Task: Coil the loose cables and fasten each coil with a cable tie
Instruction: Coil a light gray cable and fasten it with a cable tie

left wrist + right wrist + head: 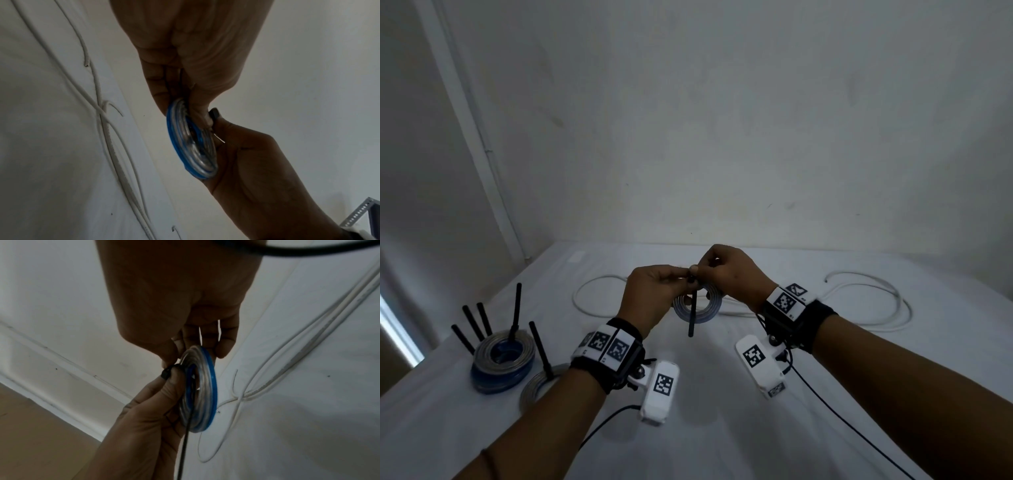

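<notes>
White cloth covers the surface [722, 428], which runs up to a plain pale wall. Above its middle, both hands hold a small coil [697, 306] of blue and clear cable upright in the air. The left hand [654, 294] pinches the top of the coil with thumb and curled fingers [162, 91], and the right hand [729, 274] meets it there, its fingers [224, 345] closed on the same spot. A black cable tie [691, 315] is wrapped over the coil at that point; its head [165, 374] sits at the left thumb and its long tail hangs straight down.

The step in hand looks like fastening this coil: the tie seems threaded but not yet drawn snug. The next move probably calls for one hand to steady the coil and the head while the other pulls the tail through until the loop bites.

At the near left, finished coils [503, 363] lie stacked with tie tails sticking up. A loose white cable [876, 308] sprawls across the far side, not yet coiled.
</notes>
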